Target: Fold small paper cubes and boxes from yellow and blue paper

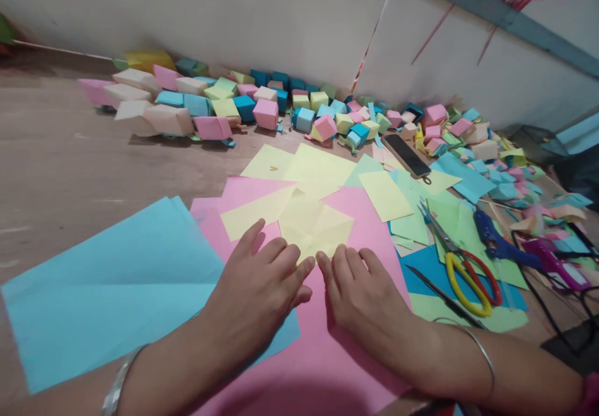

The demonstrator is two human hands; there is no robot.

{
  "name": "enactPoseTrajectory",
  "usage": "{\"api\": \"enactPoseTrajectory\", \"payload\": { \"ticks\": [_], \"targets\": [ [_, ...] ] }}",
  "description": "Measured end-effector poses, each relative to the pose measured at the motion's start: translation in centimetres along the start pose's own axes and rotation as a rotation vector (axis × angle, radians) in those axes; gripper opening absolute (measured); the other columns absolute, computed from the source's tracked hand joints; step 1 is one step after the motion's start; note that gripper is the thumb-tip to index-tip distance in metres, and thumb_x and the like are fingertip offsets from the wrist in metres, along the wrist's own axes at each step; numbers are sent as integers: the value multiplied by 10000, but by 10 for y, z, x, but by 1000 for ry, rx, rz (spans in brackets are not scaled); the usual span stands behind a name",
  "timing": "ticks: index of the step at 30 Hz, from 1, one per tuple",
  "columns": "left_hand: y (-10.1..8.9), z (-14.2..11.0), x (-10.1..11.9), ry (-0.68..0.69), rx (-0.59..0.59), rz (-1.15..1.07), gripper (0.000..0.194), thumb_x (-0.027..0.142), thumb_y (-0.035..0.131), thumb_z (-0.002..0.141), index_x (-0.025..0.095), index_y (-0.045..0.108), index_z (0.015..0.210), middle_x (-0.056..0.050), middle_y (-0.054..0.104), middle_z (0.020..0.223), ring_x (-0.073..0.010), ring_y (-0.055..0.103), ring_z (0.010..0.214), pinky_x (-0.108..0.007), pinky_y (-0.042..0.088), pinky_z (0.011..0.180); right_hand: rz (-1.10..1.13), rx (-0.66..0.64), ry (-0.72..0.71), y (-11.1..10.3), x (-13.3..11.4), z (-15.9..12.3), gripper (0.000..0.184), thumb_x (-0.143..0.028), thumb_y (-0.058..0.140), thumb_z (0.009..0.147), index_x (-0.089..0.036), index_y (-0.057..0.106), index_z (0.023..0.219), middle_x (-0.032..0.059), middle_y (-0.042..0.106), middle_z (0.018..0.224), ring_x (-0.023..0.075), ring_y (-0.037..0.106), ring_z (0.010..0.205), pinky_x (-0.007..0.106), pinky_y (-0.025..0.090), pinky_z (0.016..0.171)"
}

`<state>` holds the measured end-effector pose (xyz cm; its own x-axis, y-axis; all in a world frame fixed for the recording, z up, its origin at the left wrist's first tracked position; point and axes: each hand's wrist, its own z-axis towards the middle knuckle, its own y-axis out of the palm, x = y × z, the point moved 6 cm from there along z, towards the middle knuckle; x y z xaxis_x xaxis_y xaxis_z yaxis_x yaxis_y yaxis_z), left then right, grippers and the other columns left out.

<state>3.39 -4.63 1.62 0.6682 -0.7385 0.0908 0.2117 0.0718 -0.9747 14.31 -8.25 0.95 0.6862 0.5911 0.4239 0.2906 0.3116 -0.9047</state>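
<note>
My left hand (pixel 259 285) and my right hand (pixel 360 291) lie side by side on a large pink sheet (pixel 322 353), fingers stretched forward. Their fingertips press the near edge of a pale yellow folded paper (pixel 316 222) that shows crease lines. Neither hand grips anything; both rest flat. A big light blue sheet (pixel 107 291) lies under my left forearm. Each wrist wears a thin metal bangle.
Scissors with yellow and red handles (pixel 461 266) lie to the right on green and blue sheets, next to a blue glue gun (pixel 498 241). A black phone (pixel 406 155) lies further back. Several paper cubes (pixel 265 113) in pink, blue, yellow and cream line the wall.
</note>
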Motion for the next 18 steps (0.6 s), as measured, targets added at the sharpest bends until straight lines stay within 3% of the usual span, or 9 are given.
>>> {"api": "enactPoseTrajectory", "payload": {
  "ticks": [5, 9, 12, 15, 18],
  "targets": [
    [-5, 0, 1, 3, 15, -9, 232, 378, 645, 867, 241, 686, 1050, -15, 650, 808, -224, 610, 880, -567, 257, 1094, -12, -2, -36, 5, -2, -2, 353, -60, 469, 808, 8, 637, 1110, 241, 632, 1024, 295, 561, 836, 432, 417, 701],
    [-8, -2, 2, 25, 46, -10, 199, 382, 608, 893, 208, 704, 900, -18, 662, 807, -202, 620, 837, -557, 234, 1124, -24, -13, -54, 5, -3, -3, 330, -38, 480, 767, -11, 669, 1036, 249, 648, 1040, 295, 570, 849, 442, 427, 722],
    [-10, -4, 3, 32, 84, -4, 251, 389, 580, 909, 186, 703, 827, -27, 664, 803, -196, 620, 820, -549, 242, 1134, -43, -8, -66, 3, -4, -4, 390, -49, 487, 778, 17, 627, 1136, 276, 635, 1111, 306, 586, 883, 449, 430, 747],
    [-10, -6, 4, 36, 114, 1, 259, 367, 562, 922, 167, 708, 844, -42, 669, 816, -204, 626, 850, -547, 261, 1132, -52, 22, -55, -1, -4, -5, 517, -109, 463, 850, 12, 464, 1353, 291, 630, 1128, 339, 599, 931, 462, 419, 763],
    [-10, -7, 5, 60, 134, 2, 258, 366, 565, 919, 161, 710, 865, -50, 671, 818, -215, 630, 857, -559, 285, 1114, -49, 26, -52, -2, -6, -4, 555, -145, 434, 893, 20, 371, 1420, 295, 624, 1133, 373, 582, 1008, 476, 404, 791]
  ]
}}
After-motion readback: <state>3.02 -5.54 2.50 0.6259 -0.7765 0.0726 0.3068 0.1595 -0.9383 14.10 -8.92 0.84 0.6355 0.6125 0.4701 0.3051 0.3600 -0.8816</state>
